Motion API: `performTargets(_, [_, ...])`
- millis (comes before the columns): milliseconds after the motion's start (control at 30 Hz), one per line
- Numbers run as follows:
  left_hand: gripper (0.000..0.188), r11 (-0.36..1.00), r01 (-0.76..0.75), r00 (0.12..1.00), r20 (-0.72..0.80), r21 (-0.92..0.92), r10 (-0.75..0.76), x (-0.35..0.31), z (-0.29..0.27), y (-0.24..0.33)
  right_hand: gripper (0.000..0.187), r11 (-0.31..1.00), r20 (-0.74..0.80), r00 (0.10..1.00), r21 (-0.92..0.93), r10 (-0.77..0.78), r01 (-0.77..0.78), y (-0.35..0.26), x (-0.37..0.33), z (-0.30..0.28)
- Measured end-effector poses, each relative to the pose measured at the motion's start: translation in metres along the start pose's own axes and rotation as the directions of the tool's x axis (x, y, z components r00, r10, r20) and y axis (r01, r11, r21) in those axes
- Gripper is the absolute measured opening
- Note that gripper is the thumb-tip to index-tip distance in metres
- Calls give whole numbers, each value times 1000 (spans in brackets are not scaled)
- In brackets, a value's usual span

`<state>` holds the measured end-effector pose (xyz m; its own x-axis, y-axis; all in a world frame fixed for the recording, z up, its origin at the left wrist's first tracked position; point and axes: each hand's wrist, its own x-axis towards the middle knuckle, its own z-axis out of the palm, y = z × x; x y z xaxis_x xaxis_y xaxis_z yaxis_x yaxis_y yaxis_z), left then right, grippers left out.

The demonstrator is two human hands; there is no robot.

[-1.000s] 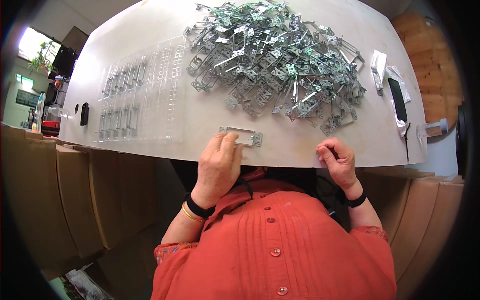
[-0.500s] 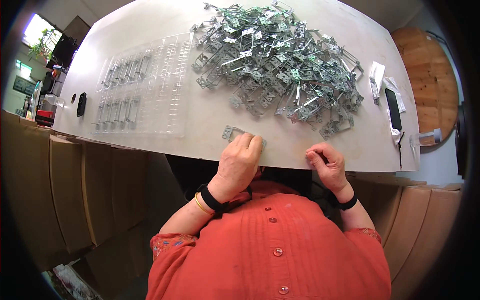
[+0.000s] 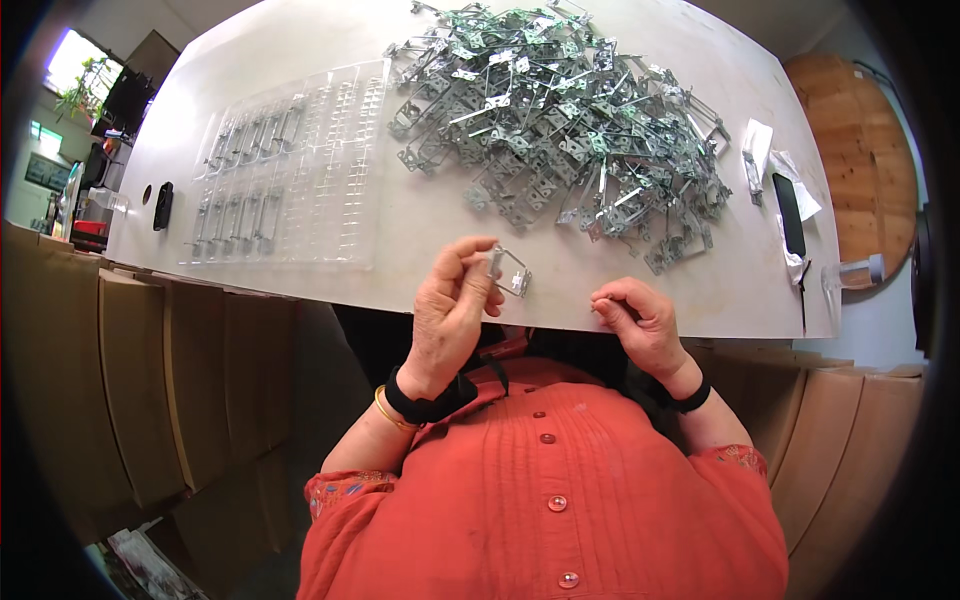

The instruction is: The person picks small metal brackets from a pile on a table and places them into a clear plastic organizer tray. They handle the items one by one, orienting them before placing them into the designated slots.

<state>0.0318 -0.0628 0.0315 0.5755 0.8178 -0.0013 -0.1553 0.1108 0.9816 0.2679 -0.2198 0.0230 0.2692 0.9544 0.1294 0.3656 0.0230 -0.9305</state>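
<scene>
Between the thumb and fingers of my left hand (image 3: 452,305) is a small metal bracket (image 3: 519,281), a silvery frame with flat plates at its ends. It is tilted up above the near edge of the table. My right hand (image 3: 640,318) is held to the right of it, apart from the bracket, with thumb and forefinger pinched together. Whatever is in that pinch is too small to make out. Beyond both hands lies a large heap of similar metal brackets (image 3: 570,130). A clear plastic tray (image 3: 330,215) at the left holds two rows of brackets in its slots.
On the left of the table lies a small black object (image 3: 163,206). A dark phone-like slab (image 3: 788,215) rests on white wrapping at the right, near a clear container with a grey end (image 3: 862,271). Cardboard boxes (image 3: 140,380) stand below the table edge on both sides.
My left hand has lifted the bracket off the table and turned it upright. My right hand has shifted slightly left, toward it, still pinched.
</scene>
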Motion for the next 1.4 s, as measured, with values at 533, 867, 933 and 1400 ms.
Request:
performTargets(533, [44,975,196,980,1,-104,-197,4,-36,4,10,999,22,999,20,33,-33,-9,30,32])
performTargets(867, [52,958,132,991,-46,254,-124,0,-33,-5,10,996,-9,1000,81,30,-29,-8,37,42])
performTargets(933, [54,949,142,990,-62,282,-129,0,-33,-3,9,995,-16,1000,97,16,-14,-9,40,45])
performTargets(1400, [51,948,54,999,-14,315,-52,0,-39,-21,11,992,-104,993,106,-55,66,-3,50,63])
